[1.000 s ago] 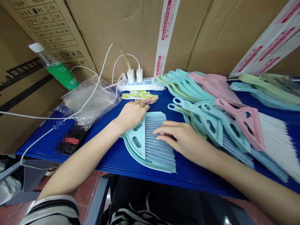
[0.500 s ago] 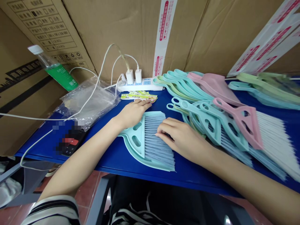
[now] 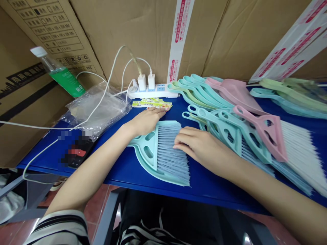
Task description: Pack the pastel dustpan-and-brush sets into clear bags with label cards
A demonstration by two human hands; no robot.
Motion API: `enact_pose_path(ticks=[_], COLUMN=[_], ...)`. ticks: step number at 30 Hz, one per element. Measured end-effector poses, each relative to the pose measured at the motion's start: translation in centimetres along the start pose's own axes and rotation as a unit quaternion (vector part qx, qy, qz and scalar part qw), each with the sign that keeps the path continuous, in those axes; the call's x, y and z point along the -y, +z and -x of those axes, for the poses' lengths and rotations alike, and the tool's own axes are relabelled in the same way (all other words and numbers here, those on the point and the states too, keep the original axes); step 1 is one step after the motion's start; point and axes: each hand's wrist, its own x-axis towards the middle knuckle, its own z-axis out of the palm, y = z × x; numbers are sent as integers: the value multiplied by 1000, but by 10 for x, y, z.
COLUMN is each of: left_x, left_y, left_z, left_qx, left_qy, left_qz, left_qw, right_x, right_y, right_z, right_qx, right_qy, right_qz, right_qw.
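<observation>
A light-blue hand brush [image 3: 152, 149] lies nested on a matching dustpan [image 3: 140, 160], its grey-blue bristles [image 3: 172, 153] pointing right. My left hand [image 3: 146, 120] lies nearly flat over the brush's upper left side, covering part of the handle area. Its outstretched fingertips reach the green-and-yellow paper strips [image 3: 152, 104]. At the bristles' right edge is my right hand [image 3: 195, 141], fingers curled and thumb drawn in against them. Whether anything is between those fingertips is hidden. Several hand brushes in blue, green and pink [image 3: 270, 136] lie just right of that hand.
Several dustpans [image 3: 204, 90] are stacked at the back right. A white power strip [image 3: 153, 92] with chargers stands by the cardboard wall [image 3: 143, 30]. Clear plastic bags [image 3: 97, 105], a green-labelled bottle [image 3: 67, 81], loose cables and a dark, partly blurred object [image 3: 79, 154] occupy the left side.
My right hand has shifted slightly right across the bristles. My left hand stays almost in place, and the brush and dustpan have barely moved.
</observation>
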Motion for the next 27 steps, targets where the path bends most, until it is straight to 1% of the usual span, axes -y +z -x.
enact_pose_path(ticks=[4,10,13,18,24,27], left_x=[-2,1,1,-3,-4,-2], left_y=[-2,1,1,-1,0,1], left_z=[0,-1,-2,-3,-1,-1], left_qx=[12,-7,-10,7,1,-3], left_qy=[-12,4,0,-25,-36,-33], left_qz=[4,2,9,-7,-15,-14], left_qw=[1000,1000,1000,1000,999,999], right_x=[-1,-2,-2,-3,1,2], right_y=[-3,-7,-8,-9,-9,-5], right_z=[1,3,3,2,0,-1], right_qx=[9,38,49,27,6,-10], right_qy=[-4,13,14,9,-45,-65], right_qz=[18,45,60,34,10,19], right_qw=[1000,998,997,999,999,998])
